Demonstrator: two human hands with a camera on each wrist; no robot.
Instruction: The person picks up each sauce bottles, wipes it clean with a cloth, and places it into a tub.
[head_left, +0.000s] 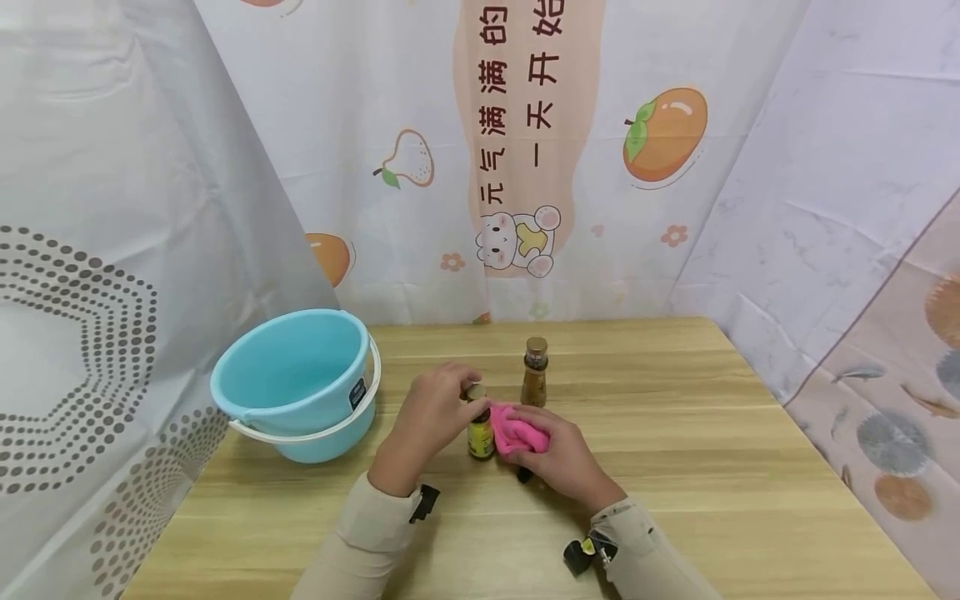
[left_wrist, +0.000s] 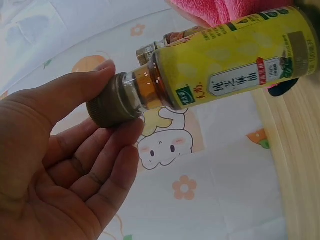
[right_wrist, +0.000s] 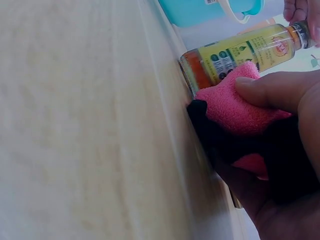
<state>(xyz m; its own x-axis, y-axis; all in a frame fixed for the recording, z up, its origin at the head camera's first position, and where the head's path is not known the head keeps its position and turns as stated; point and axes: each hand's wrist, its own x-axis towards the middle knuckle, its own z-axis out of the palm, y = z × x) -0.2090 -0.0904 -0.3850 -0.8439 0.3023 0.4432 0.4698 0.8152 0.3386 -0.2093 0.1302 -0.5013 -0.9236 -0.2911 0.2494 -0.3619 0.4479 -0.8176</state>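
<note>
A small sesame oil bottle [head_left: 481, 437] with a yellow label stands on the table. My left hand [head_left: 432, 410] pinches its brown cap [left_wrist: 114, 101] between thumb and fingers. In my right hand [head_left: 562, 457] is a bunched pink cloth [head_left: 517, 432], gripped with the thumb on top. The cloth lies against or very close to the bottle's lower side, as the right wrist view shows its pink fold [right_wrist: 235, 100] overlapping the label. Something black [right_wrist: 200, 117] shows by the cloth under the right hand; its kind is unclear.
Behind the cloth stands a second bottle [head_left: 535, 375], dark brown with a gold-brown cap. A light blue bucket [head_left: 322, 450] with a white handle sits at the left of the wooden table [head_left: 712, 433]. Printed curtains [head_left: 360, 250] hang along the back and sides.
</note>
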